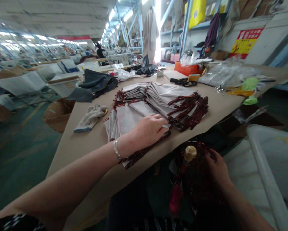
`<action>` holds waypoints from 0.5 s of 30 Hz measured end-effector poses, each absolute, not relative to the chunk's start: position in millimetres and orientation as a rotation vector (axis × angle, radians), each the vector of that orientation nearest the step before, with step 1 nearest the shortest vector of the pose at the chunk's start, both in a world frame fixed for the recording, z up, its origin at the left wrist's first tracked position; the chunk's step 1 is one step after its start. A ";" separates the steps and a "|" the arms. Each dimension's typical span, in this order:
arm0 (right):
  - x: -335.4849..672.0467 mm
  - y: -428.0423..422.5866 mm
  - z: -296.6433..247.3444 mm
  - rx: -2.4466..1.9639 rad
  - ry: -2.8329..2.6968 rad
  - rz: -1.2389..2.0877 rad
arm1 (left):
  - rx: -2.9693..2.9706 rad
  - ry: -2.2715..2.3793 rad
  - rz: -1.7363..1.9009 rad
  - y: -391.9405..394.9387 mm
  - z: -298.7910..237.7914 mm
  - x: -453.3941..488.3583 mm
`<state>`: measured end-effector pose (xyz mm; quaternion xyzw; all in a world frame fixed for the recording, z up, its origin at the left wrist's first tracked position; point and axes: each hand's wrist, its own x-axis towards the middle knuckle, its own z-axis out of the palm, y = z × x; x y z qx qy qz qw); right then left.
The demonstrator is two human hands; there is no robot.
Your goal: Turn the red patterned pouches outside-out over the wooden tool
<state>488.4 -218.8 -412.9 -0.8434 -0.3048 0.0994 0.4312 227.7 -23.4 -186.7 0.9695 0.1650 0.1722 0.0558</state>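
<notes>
My left hand [148, 130] reaches over the table edge and rests, fingers curled, on a flat grey pouch with dark red trim [131, 117], the top one of a near stack. A bracelet is on that wrist. A bigger fanned pile of the same pouches [168, 96] lies just beyond. My right hand [217, 168] is below the table edge, in my lap, closed on dark red patterned fabric [196, 183] that wraps a tool with a pale yellow rounded top [190, 153].
A white work glove [91, 117] lies left of the stacks, dark folded cloth [94, 84] behind it. An orange tray [186, 68], tape roll [194, 77], plastic bags and green items sit at the far right. A white bin [276, 160] stands at my right. Cardboard boxes sit on the floor at left.
</notes>
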 end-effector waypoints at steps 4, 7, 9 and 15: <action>461.6 -168.1 -317.6 -1.741 -1.038 0.367 | 3.071 0.622 0.115 -4.8 -193.4 279.5; 439.6 -115.0 -254.4 -1.616 -1.465 0.437 | 3.046 0.755 -0.094 5.1 -200.2 290.7; 427.3 -82.6 -233.6 -1.671 -1.609 0.499 | 3.016 0.797 -0.143 9.4 -201.5 289.1; 423.6 -47.1 -239.6 -1.679 -1.442 0.556 | 2.994 0.790 -0.126 27.0 -198.2 274.7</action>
